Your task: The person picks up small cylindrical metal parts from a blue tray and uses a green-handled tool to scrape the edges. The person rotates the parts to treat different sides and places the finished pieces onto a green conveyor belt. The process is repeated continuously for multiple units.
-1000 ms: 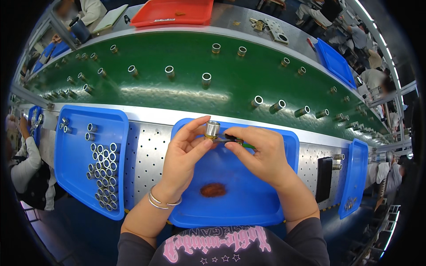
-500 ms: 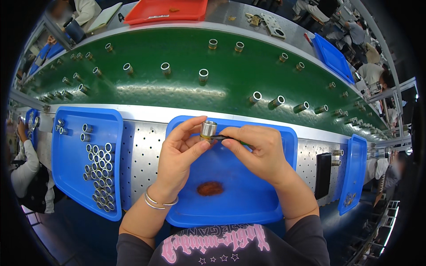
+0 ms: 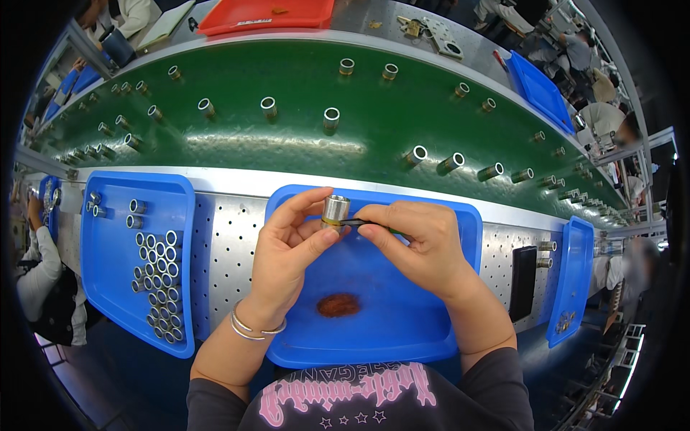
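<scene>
Above the middle blue tray [image 3: 381, 337], my left hand [image 3: 287, 248] pinches a short silver metal sleeve [image 3: 336, 207] between thumb and fingers. The sleeve stands nearly upright, its open end on top and a yellowish band round its lower part. A slim dark tool [image 3: 359, 222] is gripped between the thumb and forefinger of my right hand [image 3: 417, 241]. Its tip meets the sleeve at the yellowish band; my fingers hide much of the tool, so its exact kind is unclear. On the tray floor beneath lies a reddish-brown patch [image 3: 338, 305].
The left blue tray [image 3: 108, 287] bears many metal sleeves. Beyond runs a green belt [image 3: 273, 151] with scattered sleeves standing on it. To the right are a black flat object [image 3: 523, 284], two sleeves and another blue tray [image 3: 575, 266]. A red tray [image 3: 266, 18] sits across the belt.
The whole view has shifted very slightly. Both hands keep the same hold, with the tool tip still at the sleeve's lower band.
</scene>
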A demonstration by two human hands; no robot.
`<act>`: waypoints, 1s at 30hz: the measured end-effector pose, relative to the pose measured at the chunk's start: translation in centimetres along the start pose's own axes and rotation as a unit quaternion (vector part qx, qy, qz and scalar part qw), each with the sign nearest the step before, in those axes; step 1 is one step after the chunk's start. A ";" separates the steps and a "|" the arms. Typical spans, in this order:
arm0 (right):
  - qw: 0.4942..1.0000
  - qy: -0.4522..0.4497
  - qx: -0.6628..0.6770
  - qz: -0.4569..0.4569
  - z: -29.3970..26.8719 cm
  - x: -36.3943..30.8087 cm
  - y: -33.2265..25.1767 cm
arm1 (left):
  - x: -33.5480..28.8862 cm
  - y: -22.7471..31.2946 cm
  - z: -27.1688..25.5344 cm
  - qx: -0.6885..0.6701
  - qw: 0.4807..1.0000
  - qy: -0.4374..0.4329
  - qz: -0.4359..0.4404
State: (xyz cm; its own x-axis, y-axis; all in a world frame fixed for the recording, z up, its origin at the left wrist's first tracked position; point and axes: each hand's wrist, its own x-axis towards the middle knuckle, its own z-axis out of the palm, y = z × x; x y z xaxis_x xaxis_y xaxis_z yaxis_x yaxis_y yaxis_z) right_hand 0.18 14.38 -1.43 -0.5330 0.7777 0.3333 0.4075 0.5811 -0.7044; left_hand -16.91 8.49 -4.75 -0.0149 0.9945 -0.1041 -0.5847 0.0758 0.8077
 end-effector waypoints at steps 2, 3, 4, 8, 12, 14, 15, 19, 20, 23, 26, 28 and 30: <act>1.000 -0.001 -0.001 0.003 0.0 0.0 -0.1 | 0.0 0.0 -0.1 0.000 1.000 -0.001 0.001; 1.000 -0.002 -0.001 0.006 0.0 0.0 -0.2 | 0.0 -0.1 -0.1 0.000 1.000 -0.002 0.001; 1.000 -0.003 -0.002 0.009 0.0 0.1 -0.2 | 0.0 -0.1 -0.1 0.000 1.000 -0.003 0.002; 0.999 0.008 0.030 0.029 0.1 -0.1 -0.2 | 0.0 0.0 0.0 0.006 1.000 0.002 -0.001; 0.991 0.014 0.116 0.071 0.8 -0.2 0.2 | 0.0 0.1 -0.1 0.019 1.000 0.005 -0.015; 0.988 -0.026 0.113 0.102 0.8 -0.1 0.2 | 0.1 0.1 0.0 0.021 1.000 0.008 -0.019; 0.985 -0.052 0.103 0.124 0.8 0.0 -0.1 | 0.1 0.2 0.1 0.018 1.000 0.011 -0.022; 0.983 -0.075 0.089 0.139 1.3 -0.1 -0.4 | 0.0 0.0 0.3 0.022 1.000 0.015 0.003; 0.989 -0.062 0.079 0.111 1.5 -0.4 -0.1 | 0.0 0.0 0.3 0.027 1.000 0.012 -0.003; 0.996 -0.027 0.071 0.050 1.9 -0.8 0.8 | 0.2 0.2 0.0 0.027 0.999 0.006 -0.032; 0.994 -0.010 0.101 0.045 1.4 -0.4 0.6 | 0.3 0.4 -0.1 0.001 0.998 0.005 -0.069; 0.992 -0.004 0.116 0.049 1.2 -0.2 0.6 | 0.4 0.2 -0.1 -0.008 0.997 0.004 -0.077; 0.992 -0.001 0.114 0.045 1.2 -0.2 0.7 | 0.3 0.1 -0.1 -0.006 0.998 0.012 -0.063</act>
State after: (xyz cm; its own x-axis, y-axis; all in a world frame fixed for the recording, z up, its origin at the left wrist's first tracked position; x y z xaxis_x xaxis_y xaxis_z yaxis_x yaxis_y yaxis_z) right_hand -0.36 14.33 -2.74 -0.5034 0.8233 0.2622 0.2749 0.4403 -0.8547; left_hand -17.03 8.78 -4.70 0.0394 0.9750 -0.2185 -0.5934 0.1987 0.7800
